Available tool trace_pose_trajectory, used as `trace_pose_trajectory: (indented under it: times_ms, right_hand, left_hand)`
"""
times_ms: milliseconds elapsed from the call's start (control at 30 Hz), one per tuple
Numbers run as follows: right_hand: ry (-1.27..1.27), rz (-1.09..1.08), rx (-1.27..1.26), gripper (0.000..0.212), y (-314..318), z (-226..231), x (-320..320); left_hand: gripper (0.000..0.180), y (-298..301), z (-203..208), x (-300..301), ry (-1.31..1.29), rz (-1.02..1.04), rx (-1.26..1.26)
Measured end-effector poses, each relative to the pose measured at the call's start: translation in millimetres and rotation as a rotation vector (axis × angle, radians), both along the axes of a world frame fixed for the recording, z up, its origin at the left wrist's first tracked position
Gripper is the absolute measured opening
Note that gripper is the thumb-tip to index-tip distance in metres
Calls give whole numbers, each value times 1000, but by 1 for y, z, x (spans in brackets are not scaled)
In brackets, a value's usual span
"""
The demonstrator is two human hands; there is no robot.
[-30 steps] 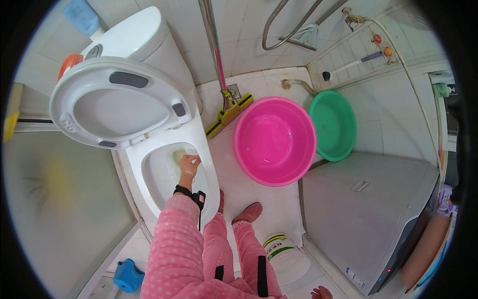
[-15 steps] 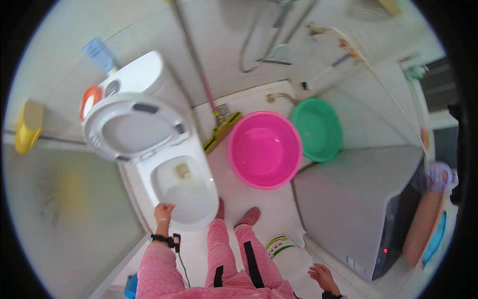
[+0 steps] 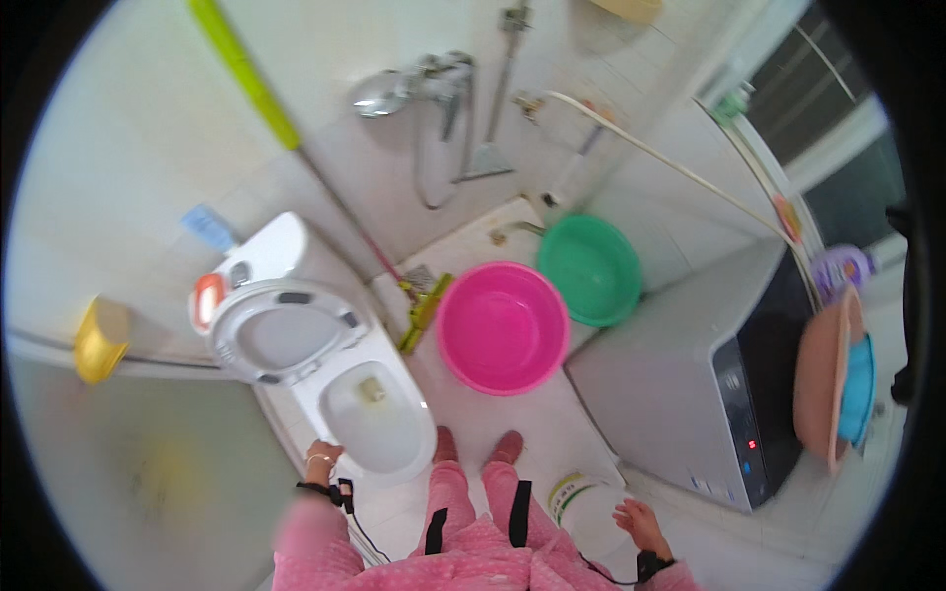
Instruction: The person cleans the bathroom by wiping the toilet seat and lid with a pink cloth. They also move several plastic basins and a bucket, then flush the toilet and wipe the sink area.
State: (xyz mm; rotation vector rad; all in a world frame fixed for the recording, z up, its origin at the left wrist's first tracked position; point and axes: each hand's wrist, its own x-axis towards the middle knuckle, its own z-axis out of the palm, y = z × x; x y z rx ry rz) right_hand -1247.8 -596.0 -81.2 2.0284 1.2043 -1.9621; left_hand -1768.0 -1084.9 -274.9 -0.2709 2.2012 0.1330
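My left hand (image 3: 323, 455) hangs beside the rim of the white toilet (image 3: 419, 419), its fingers curled together with nothing seen in them. The toilet's lid and seat (image 3: 286, 335) are raised, and a small yellowish patch shows in the bowl. Over at the lower right, my right hand (image 3: 641, 525) has its fingers apart and loosely bent, holding nothing. It is above and beside a white bucket (image 3: 596, 522) with a green and yellow band, partly hidden by my leg and hand. Whether the hand touches the bucket I cannot tell. Both wrists wear black straps with cables.
A pink basin (image 3: 503, 330) and a green basin (image 3: 591, 271) are on the floor ahead. A green-handled mop (image 3: 340, 202) leans against the wall near a shower mixer (image 3: 443, 79). At right stands a grey washing machine (image 3: 660, 384), with stacked basins (image 3: 826, 384) on top.
My view has tilted up, so more wall, the mop handle and the shower mixer show. My right hand has come up slightly with its fingers more visible; the left stays by the toilet.
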Motion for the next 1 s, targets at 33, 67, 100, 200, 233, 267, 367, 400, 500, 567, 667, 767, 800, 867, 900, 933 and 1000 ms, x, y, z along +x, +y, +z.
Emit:
trace_pose_trajectory:
  times_ms: [33, 67, 100, 200, 233, 267, 367, 400, 500, 567, 667, 767, 800, 867, 900, 933, 1000]
  right_hand:
    - [44, -35, -10, 36, -3, -4, 5]
    - [23, -73, -8, 35, -5, -9, 10]
    - [15, -72, 9, 34, -8, -13, 15]
    - [62, -67, -14, 40, -14, -25, 27]
    - [87, -72, -11, 46, -15, -29, 29]
    - [95, -81, -15, 46, -17, -31, 30]
    - [93, -105, -7, 45, -22, -32, 27]
    - [85, -88, 2, 44, -23, -30, 23]
    - [43, -132, 43, 36, -29, -14, 12]
    - [-25, -102, 63, 30, -34, 0, 6]
    - [16, -151, 93, 35, -47, 22, 6]
    - [-53, -165, 120, 40, -60, 37, 11]
    - [-51, -182, 126, 40, -65, 40, 13]
    - [-90, -220, 107, 41, -74, 44, 17]
    - [-115, -237, 103, 41, -79, 44, 19]
    - [-125, -243, 101, 41, -84, 46, 22]
    - [-161, -266, 79, 40, -92, 46, 28]
  left_hand:
    - [97, -3, 16, 4, 48, -255, -31]
    - [123, 1, 27, -7, -109, -169, -97]
    - [126, 3, 41, -10, -30, -167, -147]
    - [102, 4, 95, -32, 500, -42, -100]
    - [89, 3, 115, -46, 725, -41, -72]
    - [74, 2, 137, -62, 1048, -139, -14]
    - [56, 3, 195, -131, 1367, -350, 78]
    - [51, 7, 210, -153, 1450, -405, 115]
    - [46, 16, 239, -219, 1309, -404, 167]
    - [43, 23, 242, -250, 1208, -411, 184]
    - [39, 26, 232, -281, 1131, -526, 313]
    - [36, 34, 212, -299, 1099, -522, 419]
    - [36, 32, 213, -307, 1097, -540, 426]
    - [37, 32, 216, -319, 1054, -511, 320]
    - [37, 33, 218, -325, 1007, -463, 224]
    - [38, 35, 219, -330, 973, -404, 120]
    - [41, 42, 223, -342, 879, -525, -43]
